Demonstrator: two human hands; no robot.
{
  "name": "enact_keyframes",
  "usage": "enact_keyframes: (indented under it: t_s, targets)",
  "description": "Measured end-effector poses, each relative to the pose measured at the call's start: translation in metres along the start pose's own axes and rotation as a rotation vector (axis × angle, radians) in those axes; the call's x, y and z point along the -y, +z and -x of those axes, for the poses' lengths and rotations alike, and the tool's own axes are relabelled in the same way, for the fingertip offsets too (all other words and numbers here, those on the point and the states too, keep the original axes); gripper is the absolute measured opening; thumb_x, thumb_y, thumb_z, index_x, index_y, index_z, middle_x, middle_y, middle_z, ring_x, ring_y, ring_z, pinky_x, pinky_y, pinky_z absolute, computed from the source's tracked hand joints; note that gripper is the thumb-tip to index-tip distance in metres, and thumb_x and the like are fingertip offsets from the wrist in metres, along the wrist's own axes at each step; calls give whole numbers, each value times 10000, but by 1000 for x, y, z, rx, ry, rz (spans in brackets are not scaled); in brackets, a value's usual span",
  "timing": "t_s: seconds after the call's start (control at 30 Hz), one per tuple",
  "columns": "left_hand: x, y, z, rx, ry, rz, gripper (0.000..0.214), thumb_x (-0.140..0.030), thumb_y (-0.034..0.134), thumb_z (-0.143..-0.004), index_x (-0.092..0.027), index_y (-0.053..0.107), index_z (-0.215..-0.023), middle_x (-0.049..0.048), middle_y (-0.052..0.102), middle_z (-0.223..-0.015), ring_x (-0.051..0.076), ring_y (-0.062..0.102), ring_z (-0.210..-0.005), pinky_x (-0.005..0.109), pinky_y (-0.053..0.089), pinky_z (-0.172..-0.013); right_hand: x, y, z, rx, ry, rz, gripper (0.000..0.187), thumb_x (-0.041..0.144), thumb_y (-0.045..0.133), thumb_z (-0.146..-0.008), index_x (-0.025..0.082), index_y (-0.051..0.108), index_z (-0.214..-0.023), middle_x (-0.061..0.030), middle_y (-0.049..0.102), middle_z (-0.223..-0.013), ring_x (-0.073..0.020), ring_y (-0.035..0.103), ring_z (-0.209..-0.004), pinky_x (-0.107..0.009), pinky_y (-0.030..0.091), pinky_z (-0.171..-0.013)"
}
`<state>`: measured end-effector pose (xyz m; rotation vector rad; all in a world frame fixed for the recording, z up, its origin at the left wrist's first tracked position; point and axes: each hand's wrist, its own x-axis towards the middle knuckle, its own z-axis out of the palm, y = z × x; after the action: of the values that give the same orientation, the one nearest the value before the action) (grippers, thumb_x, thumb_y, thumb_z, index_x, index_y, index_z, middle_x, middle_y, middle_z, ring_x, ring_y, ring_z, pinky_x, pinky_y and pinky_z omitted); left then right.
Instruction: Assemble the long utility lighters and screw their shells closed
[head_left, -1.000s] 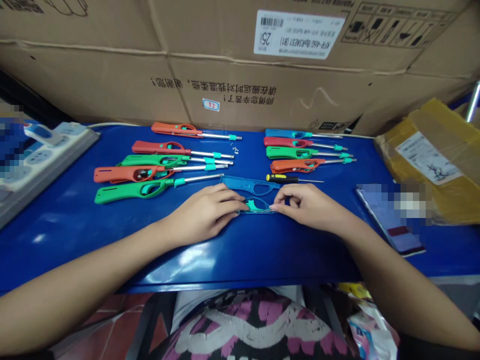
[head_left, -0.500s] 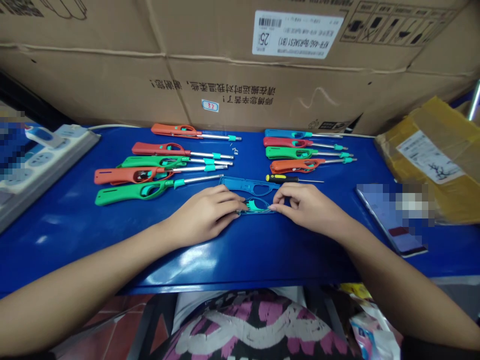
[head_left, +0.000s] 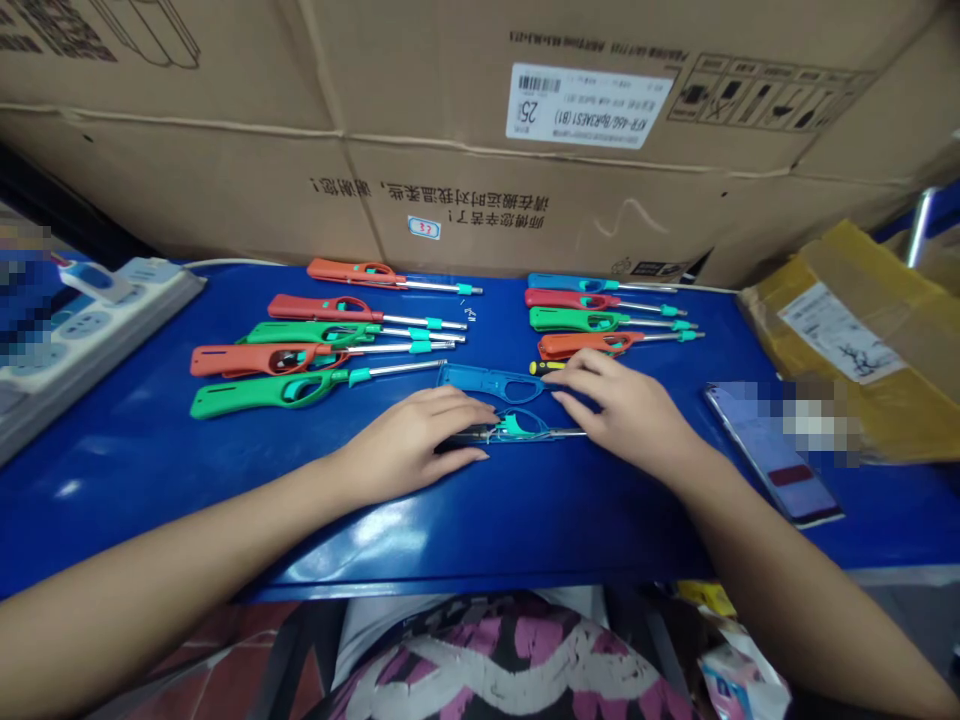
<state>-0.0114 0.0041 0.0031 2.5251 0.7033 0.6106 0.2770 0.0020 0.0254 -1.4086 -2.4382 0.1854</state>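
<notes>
Past the hands, across the blue worktop (head_left: 555, 520), lie two groups of finished-looking lighters (head_left: 247, 398). The left hand (head_left: 424, 437) arches over one end of an opened lighter (head_left: 520, 438), thumb apart from the fingers; whether it grips, I can't tell. The right hand (head_left: 630, 405) is half curled, thumb and forefinger parted. Between them the lighter shows a translucent blue shell, looped, with a turquoise trigger (head_left: 513, 424) inside. Its long axis runs crosswise, the slim metal tube (head_left: 568, 433) pointing at the right thumb. Just beyond lies the matching blue cover (head_left: 480, 380), then a screwdriver (head_left: 549, 368) partly behind the right fingers; farther off, tiny screws (head_left: 470, 314).
</notes>
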Motion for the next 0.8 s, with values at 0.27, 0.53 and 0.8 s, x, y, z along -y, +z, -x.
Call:
enact_keyframes:
  t_s: [0.27, 0.53, 0.8]
  targets:
    - [-8, -8, 0, -49, -71, -100, 281, -328, 568, -1007, -196, 644, -1243, 87, 699, -1238, 235, 631, -1119, 428, 495, -1004, 2, 10, -2, 111, -16, 14, 155, 236, 536, -989, 250, 682, -1038, -58, 626, -1117, -201, 646, -934, -295, 452, -664]
    - [-5, -16, -1, -196, -2, -331, 329, -236, 573, -992, -215, 630, -1315, 89, 661, -1346, 265, 593, -1181, 454, 478, -1023, 8, 7, -7, -37, -22, -419, 64, 257, 537, -986, 226, 569, -941, -59, 621, -962, -204, 597, -907, -344, 481, -826]
    - [-1, -21, 1, -153, 18, -452, 355, -293, 598, -994, -203, 622, -1337, 95, 685, -1314, 271, 620, -1158, 443, 493, -984, 16, 14, -6, 104, 332, -1011, 298, 492, 647, -895, 211, 546, -905, -16, 590, -863, -139, 575, -716, -294, 518, -673]
